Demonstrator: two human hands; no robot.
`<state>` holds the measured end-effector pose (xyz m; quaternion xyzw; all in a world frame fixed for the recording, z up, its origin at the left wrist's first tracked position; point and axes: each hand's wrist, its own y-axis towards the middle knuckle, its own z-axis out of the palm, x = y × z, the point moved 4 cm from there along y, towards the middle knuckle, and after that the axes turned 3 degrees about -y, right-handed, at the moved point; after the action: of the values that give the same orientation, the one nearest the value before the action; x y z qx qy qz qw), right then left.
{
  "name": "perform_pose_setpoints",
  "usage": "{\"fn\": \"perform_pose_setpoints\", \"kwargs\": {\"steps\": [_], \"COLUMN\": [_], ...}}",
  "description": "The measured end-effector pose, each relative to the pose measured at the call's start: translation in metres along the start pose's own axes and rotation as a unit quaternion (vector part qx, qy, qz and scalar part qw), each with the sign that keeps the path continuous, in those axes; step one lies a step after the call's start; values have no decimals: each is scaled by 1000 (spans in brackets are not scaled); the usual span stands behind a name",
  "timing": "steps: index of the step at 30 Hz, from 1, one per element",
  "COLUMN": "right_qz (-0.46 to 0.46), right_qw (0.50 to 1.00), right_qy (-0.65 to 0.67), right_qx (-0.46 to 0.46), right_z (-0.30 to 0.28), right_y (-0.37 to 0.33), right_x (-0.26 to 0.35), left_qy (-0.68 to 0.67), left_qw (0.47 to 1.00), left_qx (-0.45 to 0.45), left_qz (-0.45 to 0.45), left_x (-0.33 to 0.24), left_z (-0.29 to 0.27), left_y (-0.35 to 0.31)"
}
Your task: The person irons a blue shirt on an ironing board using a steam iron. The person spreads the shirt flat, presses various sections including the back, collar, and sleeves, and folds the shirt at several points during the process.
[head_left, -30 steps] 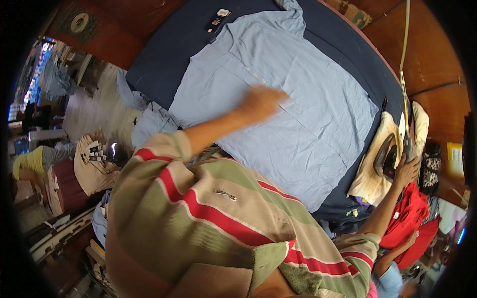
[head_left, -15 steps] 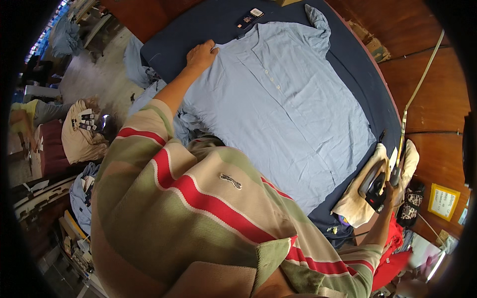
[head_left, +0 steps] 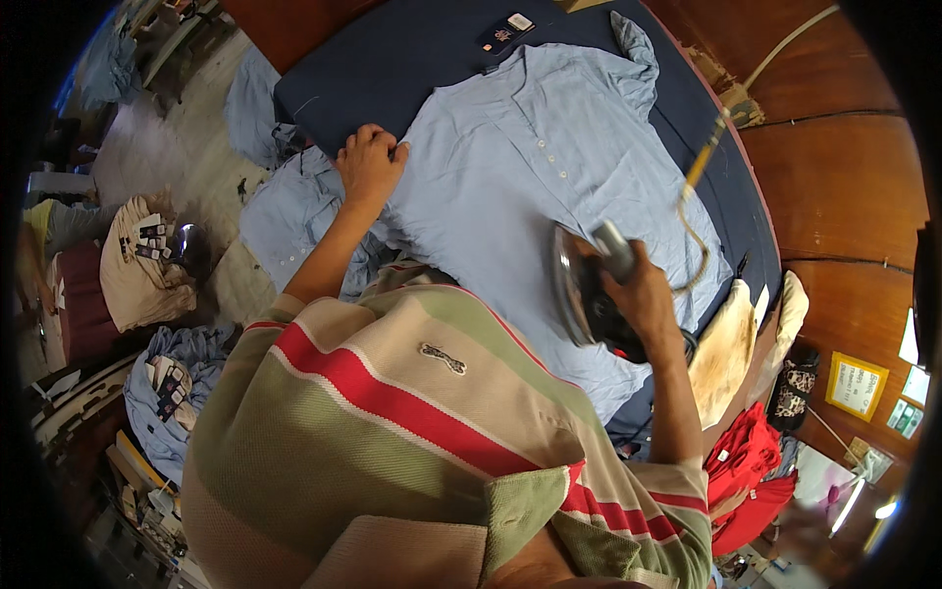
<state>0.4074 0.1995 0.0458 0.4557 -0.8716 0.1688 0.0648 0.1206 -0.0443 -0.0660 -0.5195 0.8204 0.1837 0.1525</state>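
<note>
Shirt (head_left: 500, 206), pale blue, pale-buttoned, lightly creased, spread out

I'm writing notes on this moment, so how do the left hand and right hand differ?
The right hand grips the iron; the left hand shows no tool in it. The left hand is at the left edge of the shirt, while the right hand is over its right part. The right hand is closed; the left hand looks loosely bent. Both are bare.

Brn wd wall (head_left: 834, 187) R, gry flr (head_left: 137, 147) L
</note>
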Motion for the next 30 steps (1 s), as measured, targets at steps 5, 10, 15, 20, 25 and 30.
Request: {"fn": "perform_pose_setpoints", "kwargs": {"steps": [5,10,15,20,25,30], "right_qz": [-184,-202,-211,-221,-48,-38], "right_qw": [982,973,972,975,999,998], "right_qy": [10,-15,-6,-10,-4,-4], "right_qx": [-44,-113,-108,-31,0,-58], "right_z": [27,36,37,35,30,29], "right_y": [58,137,156,66,26,49], "right_x": [114,187,211,169,98,110], "left_qy": [-60,-99,-87,-48,17,29], "left_qw": [995,991,991,994,999,995], "left_qx": [-72,-85,-84,-98,-6,61], "left_qz": [30,35,56,32,35,68], "left_x": [19,25,27,20,-19,-21], "left_z": [9,16,14,14,21,41], "left_y": [-4,-2,2,11,50,74]}}
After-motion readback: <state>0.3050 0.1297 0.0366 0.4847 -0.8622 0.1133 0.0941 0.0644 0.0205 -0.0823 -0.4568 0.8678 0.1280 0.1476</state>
